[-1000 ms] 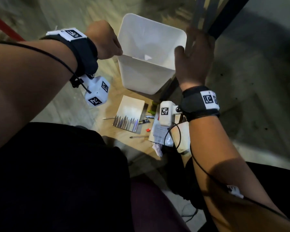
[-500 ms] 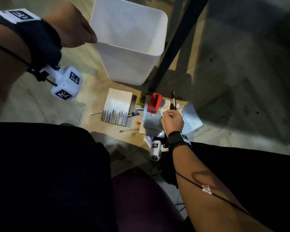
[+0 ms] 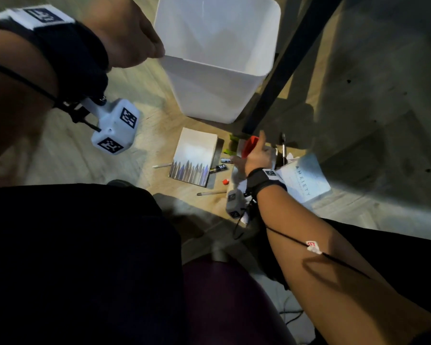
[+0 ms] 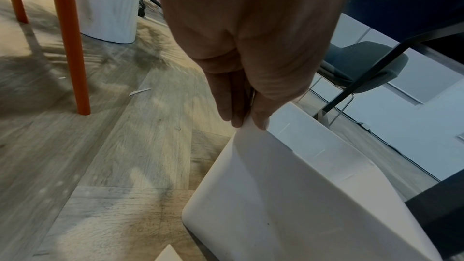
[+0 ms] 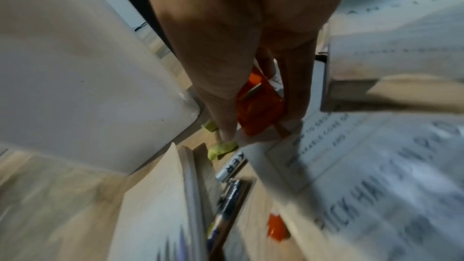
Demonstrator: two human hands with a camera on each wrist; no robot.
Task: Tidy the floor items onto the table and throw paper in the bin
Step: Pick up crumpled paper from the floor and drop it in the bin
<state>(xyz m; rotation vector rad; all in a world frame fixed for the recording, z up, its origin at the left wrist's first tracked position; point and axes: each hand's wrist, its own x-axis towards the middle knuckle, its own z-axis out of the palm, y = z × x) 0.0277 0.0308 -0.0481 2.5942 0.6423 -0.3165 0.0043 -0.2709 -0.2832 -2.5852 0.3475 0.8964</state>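
A white plastic bin (image 3: 217, 78) stands on the wood floor, and my left hand (image 3: 159, 54) pinches its near left rim corner; the left wrist view shows thumb and fingers of that hand (image 4: 247, 122) closed over the edge of the bin (image 4: 301, 195). Low on the floor, my right hand (image 3: 255, 155) reaches onto a white book. Its thumb and fingers curl round a red stapler (image 3: 249, 145) lying there. In the right wrist view the stapler (image 5: 261, 110) sits between the digits of that hand (image 5: 258, 128). Yellow-green paper scraps (image 5: 222, 149) lie beside it.
A black table leg (image 3: 284, 70) slants down beside the bin. On the floor lie a white book with pencil tips on its cover (image 3: 194, 158), an "ANXIETY" book (image 3: 306, 175), batteries (image 3: 218, 168), a pencil (image 3: 210, 192), a red cap (image 3: 225, 181) and a pen (image 3: 283, 150).
My right hand dropped from bin height to the floor, then slid forward from the book onto the red stapler. My left hand stays on the bin rim.
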